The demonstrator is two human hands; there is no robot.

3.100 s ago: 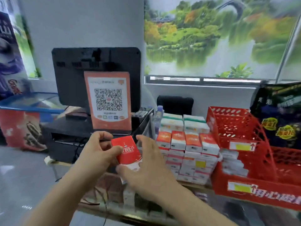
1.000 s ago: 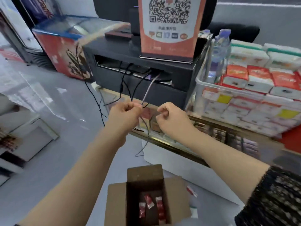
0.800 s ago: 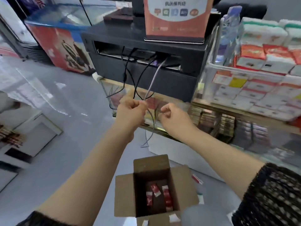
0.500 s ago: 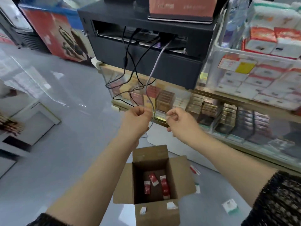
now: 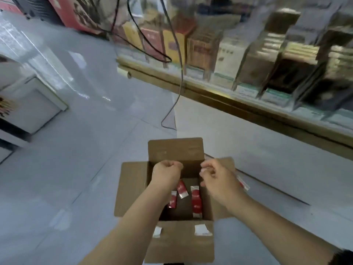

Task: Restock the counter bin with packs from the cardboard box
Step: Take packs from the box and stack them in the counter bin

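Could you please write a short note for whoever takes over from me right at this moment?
Left hand: curled in a fist above the open cardboard box.
Right hand: loosely curled beside it; too blurred to tell whether either holds anything.
Red packs: at least three lying in the box; the counter bin is out of view.
Done: cannot tell. Left: lift the packs out and carry them to the bin.

The cardboard box is matt brown board, and its near flap bears torn scraps of white paper tape. The packs inside look glossy, in red and white wrap. The floor is smooth, shiny pale tile. At the far right, the display case has a reflective glass front and brassy trim.
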